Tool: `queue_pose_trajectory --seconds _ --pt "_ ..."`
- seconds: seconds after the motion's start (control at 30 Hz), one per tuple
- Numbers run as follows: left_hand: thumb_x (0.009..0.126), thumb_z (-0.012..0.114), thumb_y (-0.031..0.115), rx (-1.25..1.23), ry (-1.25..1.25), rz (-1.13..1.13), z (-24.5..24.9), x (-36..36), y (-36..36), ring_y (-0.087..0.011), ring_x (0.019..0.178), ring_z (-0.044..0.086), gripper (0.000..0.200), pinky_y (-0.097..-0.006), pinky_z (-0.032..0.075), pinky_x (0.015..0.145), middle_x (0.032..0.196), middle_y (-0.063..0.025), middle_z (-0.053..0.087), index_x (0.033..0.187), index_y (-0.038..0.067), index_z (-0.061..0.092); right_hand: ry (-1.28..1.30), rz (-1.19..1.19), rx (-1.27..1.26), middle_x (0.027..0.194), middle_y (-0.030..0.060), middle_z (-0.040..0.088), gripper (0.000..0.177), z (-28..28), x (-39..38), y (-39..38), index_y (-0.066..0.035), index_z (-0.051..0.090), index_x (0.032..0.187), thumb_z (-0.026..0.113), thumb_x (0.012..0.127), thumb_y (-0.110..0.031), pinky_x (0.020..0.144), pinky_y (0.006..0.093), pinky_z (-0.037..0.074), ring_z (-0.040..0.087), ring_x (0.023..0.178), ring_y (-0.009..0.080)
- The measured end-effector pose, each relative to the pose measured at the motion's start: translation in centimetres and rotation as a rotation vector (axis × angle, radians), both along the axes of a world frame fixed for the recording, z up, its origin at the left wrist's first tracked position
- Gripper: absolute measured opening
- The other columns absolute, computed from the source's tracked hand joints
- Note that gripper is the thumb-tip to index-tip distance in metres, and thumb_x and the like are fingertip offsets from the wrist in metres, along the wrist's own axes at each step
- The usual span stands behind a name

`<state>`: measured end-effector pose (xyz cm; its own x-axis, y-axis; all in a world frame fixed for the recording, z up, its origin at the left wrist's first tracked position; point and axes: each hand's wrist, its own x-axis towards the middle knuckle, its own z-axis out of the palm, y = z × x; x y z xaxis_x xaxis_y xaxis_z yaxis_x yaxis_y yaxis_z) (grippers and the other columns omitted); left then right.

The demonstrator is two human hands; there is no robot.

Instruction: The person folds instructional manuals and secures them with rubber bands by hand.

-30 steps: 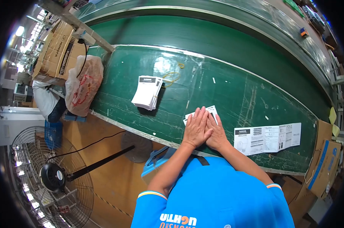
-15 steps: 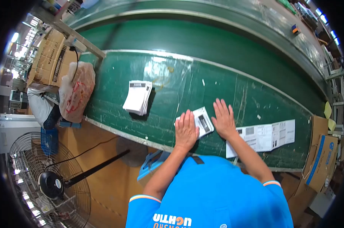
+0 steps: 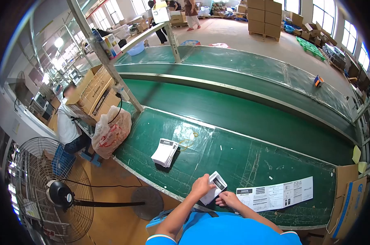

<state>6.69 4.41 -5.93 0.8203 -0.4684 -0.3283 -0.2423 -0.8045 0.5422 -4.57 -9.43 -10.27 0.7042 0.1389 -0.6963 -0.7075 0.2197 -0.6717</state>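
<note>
A small stack of folded printed leaflets is tilted up off the green bench in front of me. My left hand grips it along its left side, thumb across the top sheet. At the lower right edge, the curled fingers of my right hand pinch the leaflets. Just right of that hand lies an unfolded printed sheet, its creases showing. Farther left on the bench sits a thicker pile of folded leaflets.
A conveyor belt runs beyond the bench. A plastic bag and a cardboard box stand at left, near a seated person. A floor fan is lower left; another carton stands at right.
My view has tipped up, showing more of the room. My hands went from lying flat, the left on the leaflets, to gripping them. The leaflets are now lifted and tilted.
</note>
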Motion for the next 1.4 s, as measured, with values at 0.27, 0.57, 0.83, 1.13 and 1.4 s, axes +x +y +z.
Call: queue_pose_trajectory --seconds 0.27,0.57,0.83,1.13,1.4 --pt "0.078 0.06 0.027 -0.6 -0.115 0.435 1.8 -8.4 -3.1 -0.0388 0.081 0.057 0.039 -0.0428 0.044 0.068 0.083 -0.0226 0.058 0.097 -0.001 0.042 -0.447 -0.358 -0.288 0.095 0.0169 0.056 0.06 0.7 0.4 -0.7 0.005 0.043 0.111 0.048 0.083 -0.048 0.077 0.033 0.042 0.054 0.087 0.0232" --pt "0.084 0.05 0.021 -0.684 -0.128 0.592 1.7 -12.5 -3.0 -0.0343 0.085 0.056 0.032 -0.0406 0.043 0.072 0.09 -0.0228 0.056 0.103 -0.003 0.04 -0.543 -0.246 -0.285 0.092 0.0094 0.057 0.04 3.6 -0.9 0.1 0.0 0.048 0.103 0.048 0.087 -0.037 0.074 0.0285 0.042 0.051 0.083 0.014" --pt "0.086 0.048 0.019 -0.806 -0.173 0.588 1.5 -11.0 -3.5 -0.0259 0.082 0.056 0.028 -0.035 0.043 0.073 0.09 -0.0164 0.057 0.106 -0.001 0.044 -0.575 -0.394 -0.234 0.089 0.0063 0.058 0.036 4.3 -0.4 0.3 -0.001 0.05 0.102 0.05 0.087 -0.034 0.071 0.0255 0.042 0.052 0.08 0.0119" --pt "0.087 0.044 0.026 -0.54 -0.233 0.495 2.8 -0.3 7.0 -0.0452 0.073 0.053 0.029 -0.0497 0.04 0.06 0.078 -0.0261 0.056 0.1 0.0 0.043 -0.466 0.081 -0.148 0.093 0.008 0.056 0.035 6.5 7.4 4.4 -0.001 0.05 0.103 0.039 0.091 -0.031 0.07 0.026 0.044 0.053 0.08 0.0137" --pt "0.087 0.046 0.02 -0.656 -0.336 0.443 4.4 14.0 19.7 -0.0208 0.071 0.058 0.022 -0.0312 0.045 0.064 0.081 -0.0127 0.059 0.095 0.0 0.05 -0.911 0.121 -0.627 0.087 0.0152 0.061 0.019 6.0 22.4 12.4 0.001 0.059 0.092 0.051 0.079 -0.01 0.073 0.0308 0.045 0.059 0.08 0.0238"
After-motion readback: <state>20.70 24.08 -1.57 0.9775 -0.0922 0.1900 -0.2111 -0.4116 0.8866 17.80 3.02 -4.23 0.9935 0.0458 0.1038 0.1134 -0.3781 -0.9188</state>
